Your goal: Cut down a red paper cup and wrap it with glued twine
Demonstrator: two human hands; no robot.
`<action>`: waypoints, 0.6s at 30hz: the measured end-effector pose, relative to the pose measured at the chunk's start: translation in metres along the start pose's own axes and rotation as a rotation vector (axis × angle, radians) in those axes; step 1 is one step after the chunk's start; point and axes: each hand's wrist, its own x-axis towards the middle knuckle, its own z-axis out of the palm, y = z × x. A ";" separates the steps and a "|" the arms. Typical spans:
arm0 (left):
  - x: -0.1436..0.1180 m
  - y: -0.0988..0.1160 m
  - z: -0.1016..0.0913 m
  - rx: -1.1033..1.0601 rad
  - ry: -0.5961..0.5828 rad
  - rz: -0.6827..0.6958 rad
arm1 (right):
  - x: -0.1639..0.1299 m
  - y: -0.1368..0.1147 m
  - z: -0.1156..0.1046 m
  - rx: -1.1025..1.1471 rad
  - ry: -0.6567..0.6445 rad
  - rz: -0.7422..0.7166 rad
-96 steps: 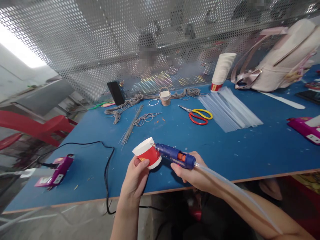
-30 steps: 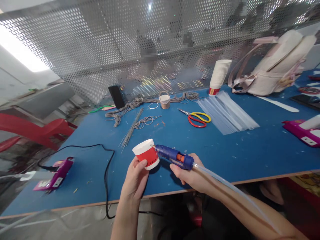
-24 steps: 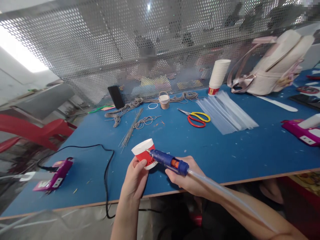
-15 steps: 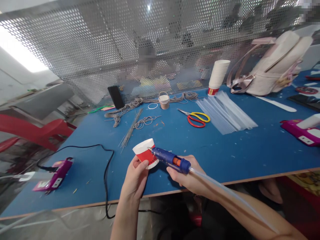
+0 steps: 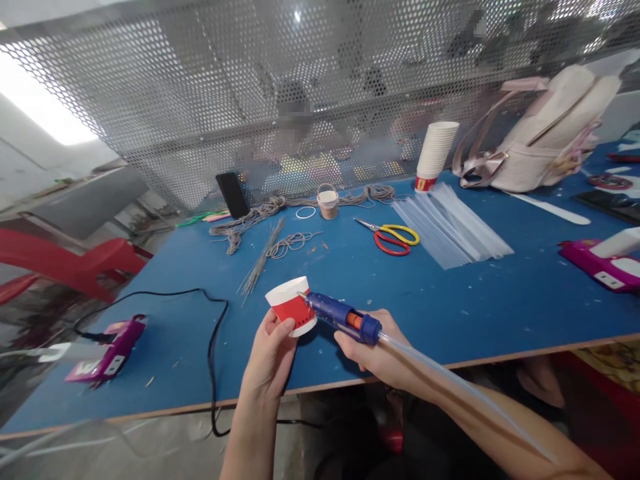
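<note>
My left hand (image 5: 273, 350) grips a red and white paper cup (image 5: 293, 310) near the table's front edge, thumb on its outer side. The cup is tilted. In my right hand (image 5: 375, 350) is a blue hot glue gun (image 5: 335, 313), fingers wrapped round it. Its metal nozzle points left at the cup's side, near the boundary of white and red; I cannot tell whether it touches. A long clear glue stick (image 5: 435, 370) runs out of the gun's back over my right forearm.
Behind the cup lie wire stems (image 5: 263, 260), grey cord (image 5: 293, 245), a small basket (image 5: 329, 203) and scissors (image 5: 390, 237). Clear glue sticks (image 5: 455, 227), stacked paper cups (image 5: 437, 157) and a backpack (image 5: 545, 133) stand right. A black cable (image 5: 213, 353) and purple power strip (image 5: 107, 353) lie left.
Hardly anything differs. The gun's nozzle sits slightly further right and higher against the cup; both hands keep their grip.
</note>
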 end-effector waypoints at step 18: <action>0.000 0.000 -0.002 -0.094 -0.004 -0.035 | -0.001 0.004 0.003 0.097 -0.003 0.150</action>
